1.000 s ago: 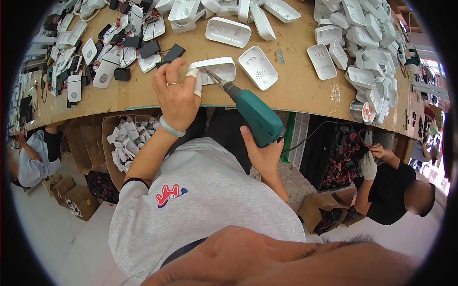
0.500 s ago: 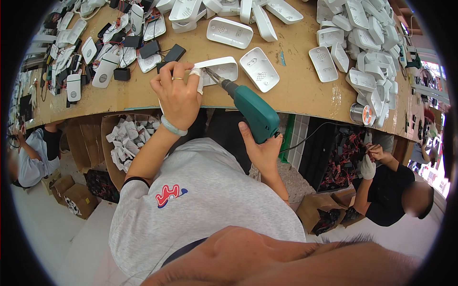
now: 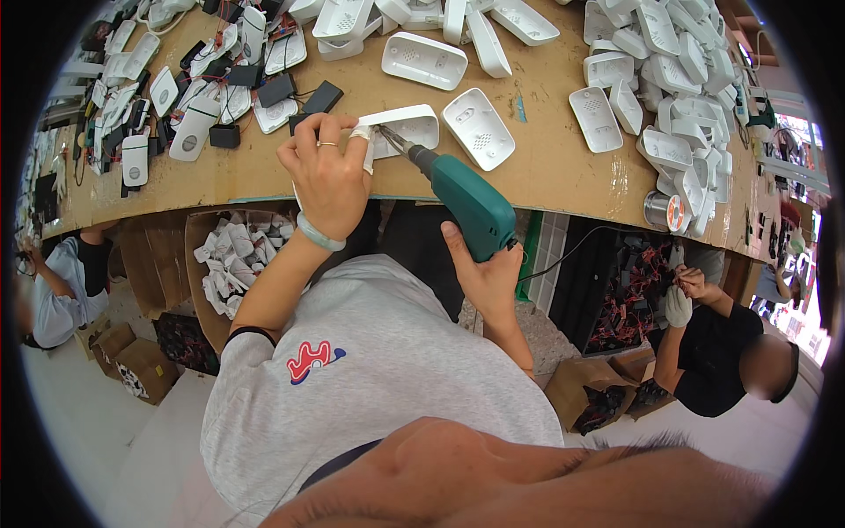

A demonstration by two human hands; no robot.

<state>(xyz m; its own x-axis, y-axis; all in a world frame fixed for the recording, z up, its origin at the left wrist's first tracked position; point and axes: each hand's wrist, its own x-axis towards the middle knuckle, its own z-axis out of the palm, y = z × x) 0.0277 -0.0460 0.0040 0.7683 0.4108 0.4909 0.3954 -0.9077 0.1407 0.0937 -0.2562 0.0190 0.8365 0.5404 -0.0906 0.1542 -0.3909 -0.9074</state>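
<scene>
My left hand (image 3: 333, 172) is closed on the near left end of a white plastic shell (image 3: 414, 126), which rests on the table. White tape wraps one of its fingers, and the thumb is hidden. My right hand (image 3: 486, 277) grips the handle of a green, pistol-shaped soldering gun (image 3: 471, 207) from below. The gun's tapered metal tip reaches into the left end of the shell, close to my left fingertips. What the tip touches is too small to make out. Just right of this shell lies another open white shell (image 3: 478, 129), apart from both hands.
White shells pile up at the back and the right (image 3: 673, 62). Wired housings with black boxes (image 3: 224, 136) crowd the left. A wire spool (image 3: 662, 211) stands near the right edge. Below are a carton of white parts (image 3: 238, 264) and a co-worker (image 3: 713, 343) with a gloved hand.
My hands, the soldering gun and the shell keep practically the same places. At the right, the co-worker's hands have shifted slightly.
</scene>
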